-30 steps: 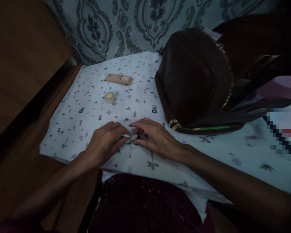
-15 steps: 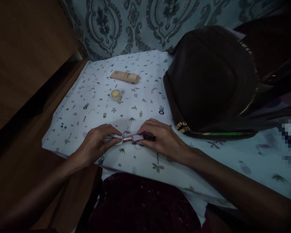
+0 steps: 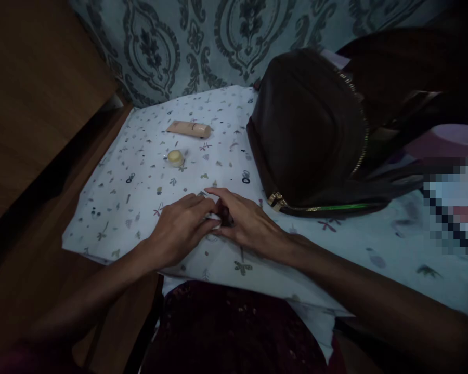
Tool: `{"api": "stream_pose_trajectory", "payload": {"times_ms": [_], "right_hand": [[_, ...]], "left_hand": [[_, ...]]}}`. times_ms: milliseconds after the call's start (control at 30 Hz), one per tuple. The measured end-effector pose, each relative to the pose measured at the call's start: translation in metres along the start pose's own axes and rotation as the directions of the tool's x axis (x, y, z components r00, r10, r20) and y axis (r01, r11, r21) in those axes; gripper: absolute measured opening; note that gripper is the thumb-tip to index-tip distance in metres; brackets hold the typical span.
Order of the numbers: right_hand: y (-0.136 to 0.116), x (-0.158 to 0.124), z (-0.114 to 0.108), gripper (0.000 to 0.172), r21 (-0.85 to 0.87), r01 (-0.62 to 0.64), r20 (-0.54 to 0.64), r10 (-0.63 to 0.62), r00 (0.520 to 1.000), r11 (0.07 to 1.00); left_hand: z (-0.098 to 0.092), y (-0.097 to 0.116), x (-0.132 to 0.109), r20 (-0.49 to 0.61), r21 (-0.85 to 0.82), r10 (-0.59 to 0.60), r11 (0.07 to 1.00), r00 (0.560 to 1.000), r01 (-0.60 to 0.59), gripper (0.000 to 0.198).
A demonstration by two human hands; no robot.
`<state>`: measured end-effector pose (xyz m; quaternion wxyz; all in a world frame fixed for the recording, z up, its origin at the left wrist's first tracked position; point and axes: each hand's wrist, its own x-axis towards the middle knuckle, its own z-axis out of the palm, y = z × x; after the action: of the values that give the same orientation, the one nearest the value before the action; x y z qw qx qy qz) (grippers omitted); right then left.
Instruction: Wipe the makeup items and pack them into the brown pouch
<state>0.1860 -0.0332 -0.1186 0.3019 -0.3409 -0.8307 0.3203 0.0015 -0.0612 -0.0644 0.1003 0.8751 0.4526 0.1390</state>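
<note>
My left hand (image 3: pixel 185 221) and my right hand (image 3: pixel 251 223) meet over the front part of the patterned white cloth. The left fingers are closed on a small slim tube, like a lip gloss tube (image 3: pixel 217 224), of which only a pale sliver shows. The right thumb and curled fingers close around its other end, against the left fingertips, with the right index finger stretched over the top. Most of the tube is hidden. Beyond the hands a small jar with a yellowish lid (image 3: pixel 175 158) stands on the cloth, and a beige squeeze tube (image 3: pixel 189 129) lies behind it.
A dark brown bag (image 3: pixel 308 130) with gold zips sits at the right, near my right forearm. Patterned curtain fabric (image 3: pixel 195 47) hangs behind the cloth-covered surface (image 3: pixel 113 202). A wooden panel (image 3: pixel 42 93) stands on the left. Something pinkish (image 3: pixel 444 140) lies at the far right.
My hands have come together: the left moved right, towards the right hand. The slim pink tube that showed between them is now mostly covered. The view has shifted slightly.
</note>
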Motion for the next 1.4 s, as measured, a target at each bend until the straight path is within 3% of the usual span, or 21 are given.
{"api": "stream_pose_trajectory", "payload": {"times_ms": [67,167,233,367,533,633,767,867,967,1100,1200,1300,1400], "right_hand": [[0.002,0.000,0.000,0.058,-0.013,0.031,0.014,-0.031,0.999,0.999],[0.004,0.001,-0.002,0.026,-0.063,0.102,0.052,-0.099,0.994,0.993],[0.003,0.002,-0.005,0.017,-0.096,0.108,0.092,-0.099,0.991,0.990],[-0.001,0.005,-0.010,0.019,-0.108,0.076,0.117,-0.064,0.991,0.991],[-0.002,0.005,-0.011,0.010,-0.055,0.089,0.100,-0.083,0.991,0.995],[-0.002,0.004,-0.010,0.008,-0.042,0.132,0.078,-0.129,0.989,0.990],[-0.001,0.002,-0.006,0.014,-0.051,0.121,0.064,-0.118,0.991,0.991],[-0.003,0.001,-0.003,0.026,-0.046,0.052,0.043,-0.050,0.998,0.998],[-0.004,0.001,-0.002,0.031,-0.043,-0.013,0.033,0.014,0.999,0.999],[-0.004,-0.001,-0.001,0.037,-0.011,0.024,0.064,-0.023,0.998,1.000],[-0.001,-0.003,0.000,0.045,-0.039,0.071,0.084,-0.067,0.994,0.997],[0.001,-0.003,0.001,0.036,-0.113,0.181,0.068,-0.175,0.982,0.977],[-0.003,-0.002,0.002,0.029,-0.182,0.317,0.061,-0.311,0.948,0.931]], "left_hand": [[-0.004,-0.010,-0.012,0.001,-0.032,-0.040,0.999,0.999,0.040,0.008],[-0.009,-0.024,-0.034,-0.009,-0.052,-0.104,0.993,0.995,0.103,0.011],[-0.011,-0.030,-0.045,-0.026,-0.064,-0.133,0.989,0.991,0.131,0.013],[-0.014,-0.033,-0.055,0.002,-0.162,-0.198,0.967,0.980,0.195,0.018],[-0.022,-0.038,-0.049,0.166,-0.435,-0.326,0.823,0.931,0.366,0.024],[-0.023,-0.038,-0.041,0.233,-0.463,-0.329,0.790,0.915,0.402,0.022],[-0.016,-0.023,-0.020,0.207,-0.389,-0.237,0.870,0.949,0.303,0.013],[-0.008,-0.005,-0.002,0.136,-0.241,-0.140,0.955,0.981,0.170,0.010],[-0.003,0.003,0.006,0.122,-0.162,-0.112,0.978,0.986,0.131,0.012],[-0.007,-0.008,-0.006,0.141,-0.300,-0.148,0.936,0.979,0.185,0.013],[-0.012,-0.021,-0.023,0.199,-0.429,-0.247,0.848,0.949,0.310,0.020],[-0.015,-0.029,-0.036,0.201,-0.483,-0.298,0.798,0.933,0.359,0.020],[-0.015,-0.034,-0.046,0.159,-0.449,-0.303,0.825,0.940,0.342,0.017]]}}
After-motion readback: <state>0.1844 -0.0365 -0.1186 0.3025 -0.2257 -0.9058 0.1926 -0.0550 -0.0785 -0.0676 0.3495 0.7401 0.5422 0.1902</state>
